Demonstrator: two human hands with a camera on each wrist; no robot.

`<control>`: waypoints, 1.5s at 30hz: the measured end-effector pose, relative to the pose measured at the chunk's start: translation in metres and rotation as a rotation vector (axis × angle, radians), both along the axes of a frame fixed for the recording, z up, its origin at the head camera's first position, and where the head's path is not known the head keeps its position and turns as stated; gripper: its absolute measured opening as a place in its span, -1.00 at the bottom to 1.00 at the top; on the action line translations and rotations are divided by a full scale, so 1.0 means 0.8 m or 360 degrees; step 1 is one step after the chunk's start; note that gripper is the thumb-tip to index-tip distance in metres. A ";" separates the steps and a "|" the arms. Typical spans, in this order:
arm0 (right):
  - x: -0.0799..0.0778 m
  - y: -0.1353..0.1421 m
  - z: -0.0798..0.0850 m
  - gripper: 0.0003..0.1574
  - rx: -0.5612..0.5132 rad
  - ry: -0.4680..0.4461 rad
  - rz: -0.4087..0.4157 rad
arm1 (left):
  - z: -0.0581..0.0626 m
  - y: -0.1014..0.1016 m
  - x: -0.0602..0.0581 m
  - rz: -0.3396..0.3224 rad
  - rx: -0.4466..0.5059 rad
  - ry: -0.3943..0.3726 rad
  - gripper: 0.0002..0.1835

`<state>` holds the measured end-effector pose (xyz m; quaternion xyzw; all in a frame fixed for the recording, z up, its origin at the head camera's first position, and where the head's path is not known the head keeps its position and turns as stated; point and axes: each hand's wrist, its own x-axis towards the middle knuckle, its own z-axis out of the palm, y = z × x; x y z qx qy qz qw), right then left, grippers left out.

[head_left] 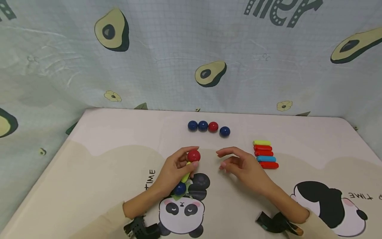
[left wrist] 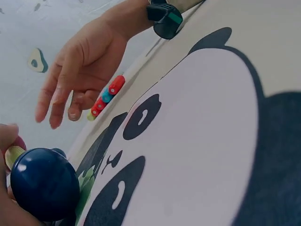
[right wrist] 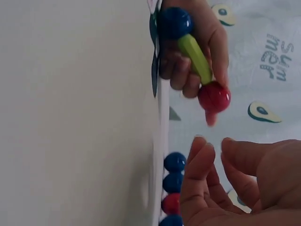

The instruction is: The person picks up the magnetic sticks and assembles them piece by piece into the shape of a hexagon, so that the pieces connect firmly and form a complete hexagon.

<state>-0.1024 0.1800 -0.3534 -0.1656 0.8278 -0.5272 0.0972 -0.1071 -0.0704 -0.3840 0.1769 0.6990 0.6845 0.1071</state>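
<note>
My left hand [head_left: 171, 171] grips a yellow-green stick [right wrist: 195, 59] that has a ball at each end. A red ball [head_left: 194, 155] sits on the end farther from me, by the thumb and index finger. On the nearer end is a blue ball [left wrist: 44, 183], low over the panda print. My right hand [head_left: 246, 169] hovers to the right, fingers loosely bent, with nothing held. In the right wrist view its thumb and fingertips stand apart, a short distance from the red ball.
Toward the back of the table, blue balls [head_left: 203, 125] and a loose red ball [head_left: 213, 126] lie in a row. Right of my right hand several short sticks lie side by side: yellow [head_left: 262, 142], red [head_left: 269, 165] and blue [head_left: 266, 158]. A curtain with avocado prints hangs behind.
</note>
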 end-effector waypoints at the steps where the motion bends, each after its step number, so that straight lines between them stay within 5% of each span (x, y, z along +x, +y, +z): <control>1: 0.000 0.004 0.001 -0.57 0.0072 0.0051 -0.0026 | 0.000 0.000 0.000 0.0003 0.0008 0.0001 -0.52; 5: 0.003 0.027 0.006 -0.62 0.0352 0.0314 -0.0106 | 0.000 0.000 0.000 0.0011 0.0011 0.0013 -0.56; 13: 0.018 0.096 0.007 -0.55 0.0603 0.0768 -0.0195 | 0.001 0.001 0.001 0.0058 0.0023 0.0024 -0.59; 22: 0.031 0.140 -0.001 -0.46 0.0705 0.0766 -0.0251 | 0.001 0.002 0.001 0.0068 0.0067 -0.0005 -0.61; 45: 0.029 0.145 -0.010 -0.56 0.0848 0.0648 -0.0273 | 0.000 0.003 0.001 0.0062 0.0105 -0.0023 -0.60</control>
